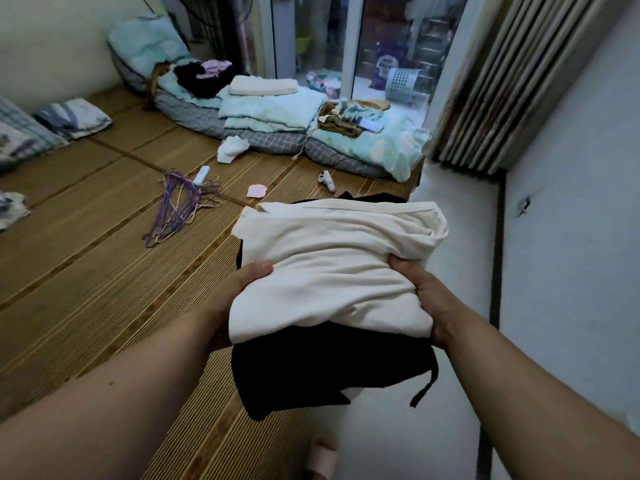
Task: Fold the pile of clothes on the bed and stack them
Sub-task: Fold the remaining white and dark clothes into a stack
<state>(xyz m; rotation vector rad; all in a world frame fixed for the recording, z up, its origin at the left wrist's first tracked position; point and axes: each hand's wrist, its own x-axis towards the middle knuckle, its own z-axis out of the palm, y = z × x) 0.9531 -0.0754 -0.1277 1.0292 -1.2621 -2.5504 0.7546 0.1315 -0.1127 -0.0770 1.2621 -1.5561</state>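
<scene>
Cream folded garment (332,271) tops black folded clothes (311,368); your left hand (235,292) and right hand (426,292) clamp both, thumbs above, over the bamboo-mat bed (104,271)'s edge.

Soft matt knit cloth in the cream garment (332,265), denser matt cloth in the black garment (311,368). Finely ribbed woven cane-like strips, faintly glossy, in the bed mat (86,271); thin smooth wire in the hangers (176,209). Perforated plastic in the laundry basket (401,84)
</scene>
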